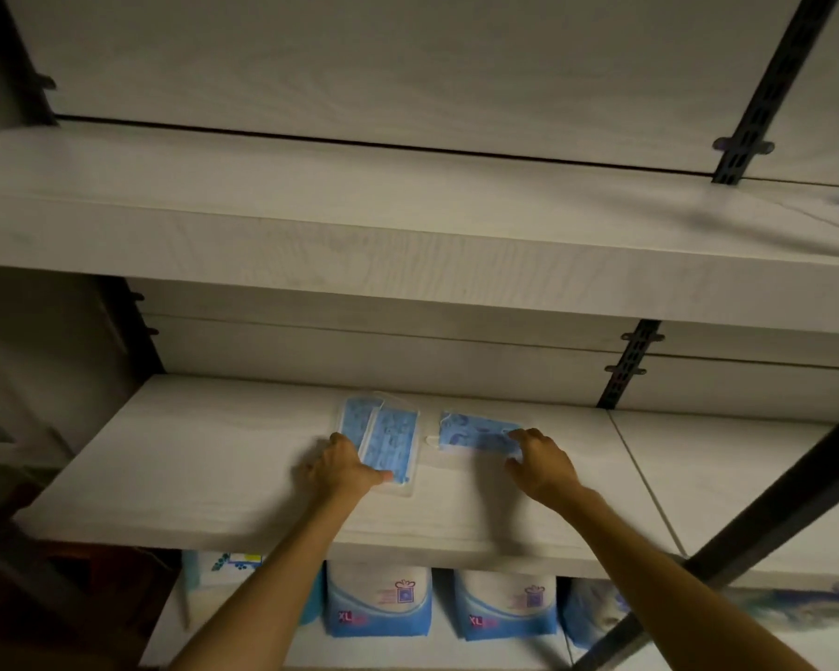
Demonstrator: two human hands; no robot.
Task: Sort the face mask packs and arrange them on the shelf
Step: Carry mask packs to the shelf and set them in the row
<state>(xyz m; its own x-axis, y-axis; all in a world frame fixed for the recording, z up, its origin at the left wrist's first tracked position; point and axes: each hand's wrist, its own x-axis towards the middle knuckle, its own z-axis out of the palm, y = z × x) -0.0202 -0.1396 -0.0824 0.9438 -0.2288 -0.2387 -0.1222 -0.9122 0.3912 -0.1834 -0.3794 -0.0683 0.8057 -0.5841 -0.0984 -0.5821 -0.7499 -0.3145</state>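
Pale wood-grain boards form the shelf [204, 457], carried on dark slotted uprights [626, 365]; a second board of the same finish [311, 234] runs above it. On the middle board lie 2 groups of blue face masks in clear wrapping. The left mask pack [386, 440] holds 2 masks that overlap slightly, their long sides running front to back, with the clear wrapper showing past the masks at the far and near ends. The right mask pack [475, 435] lies crosswise, just beside the left one and apart from it by a narrow strip of bare board.

The left hand [342, 469] rests at the near left corner of the left mask pack, fingers spread along its left edge and thumb on its near end. The right hand [541, 464] covers the right end of the right mask pack, fingers curled down onto it; whether they pinch it or only press on it cannot be told.

Below the board stand white-and-blue bagged goods [379, 602], 2 of them marked XL.
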